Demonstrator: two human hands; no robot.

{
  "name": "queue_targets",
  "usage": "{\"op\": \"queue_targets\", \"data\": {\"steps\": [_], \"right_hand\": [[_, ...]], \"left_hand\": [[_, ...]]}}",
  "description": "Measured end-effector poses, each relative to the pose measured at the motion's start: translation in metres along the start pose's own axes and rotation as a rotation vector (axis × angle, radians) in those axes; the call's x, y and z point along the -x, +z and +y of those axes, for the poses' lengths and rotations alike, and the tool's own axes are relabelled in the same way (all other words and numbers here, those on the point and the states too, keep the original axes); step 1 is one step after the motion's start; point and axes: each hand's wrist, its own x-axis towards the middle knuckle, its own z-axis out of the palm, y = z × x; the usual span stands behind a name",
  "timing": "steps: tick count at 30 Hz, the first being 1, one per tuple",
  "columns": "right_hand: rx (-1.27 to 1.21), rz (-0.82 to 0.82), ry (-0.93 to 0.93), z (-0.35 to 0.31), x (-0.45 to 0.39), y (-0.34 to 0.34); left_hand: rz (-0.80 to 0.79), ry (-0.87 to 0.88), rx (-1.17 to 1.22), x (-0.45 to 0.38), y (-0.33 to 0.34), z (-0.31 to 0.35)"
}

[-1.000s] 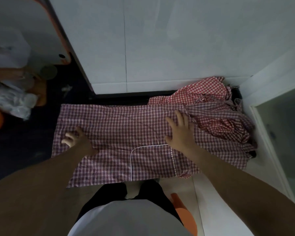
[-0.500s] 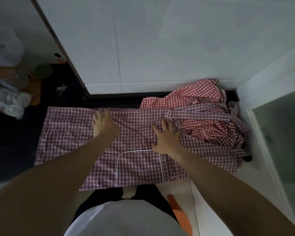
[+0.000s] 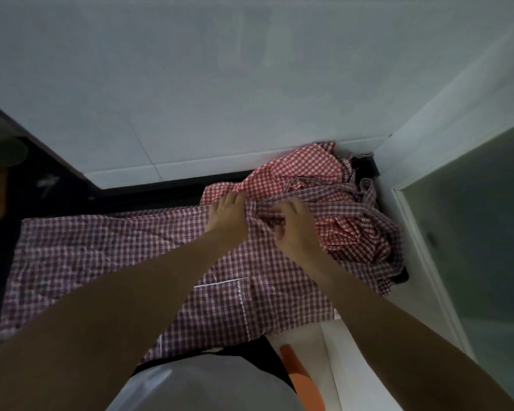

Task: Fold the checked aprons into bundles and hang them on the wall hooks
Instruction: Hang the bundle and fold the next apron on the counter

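the purple checked apron [image 3: 107, 256] is thin woven cloth, matt and creased, its pocket edged with smooth white piping [image 3: 220, 284]. the red checked apron [image 3: 297, 170] is the same matt cloth, rumpled in a heap. the wall [image 3: 220, 84] is smooth tile with a faint sheen. the orange piece [image 3: 301, 378] looks like smooth plastic.

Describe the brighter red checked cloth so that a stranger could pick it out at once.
Start at the white tiled wall and follow its base right to the corner. The red checked cloth lies crumpled there, just beyond both hands. Unlike the flat, darker purplish apron spread out to its left, it is bright red and white, and bunched in a heap.
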Motion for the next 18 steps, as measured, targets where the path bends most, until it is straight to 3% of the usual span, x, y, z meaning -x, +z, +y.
{"op": "queue_targets", "data": {"steps": [4, 8, 11, 14, 18], "right_hand": [[0.157, -0.130, -0.053, 0.039, -0.019, -0.020], [0.229, -0.206, -0.102, 0.057, -0.040, -0.033], [0.238, -0.349, -0.101, 0.057, -0.062, -0.046], [0.178, -0.399, -0.100, 0.061, -0.080, -0.060], [-0.038, -0.559, 0.023, 0.076, -0.100, -0.088]], "left_hand": [[-0.037, -0.049, -0.034, -0.021, 0.003, 0.007], [-0.073, -0.081, 0.028, -0.038, -0.003, 0.005], [-0.167, -0.090, 0.135, -0.046, -0.012, 0.001], [-0.252, -0.084, 0.121, -0.052, -0.022, -0.003], [-0.226, -0.078, 0.145, -0.054, -0.028, -0.005]]}}
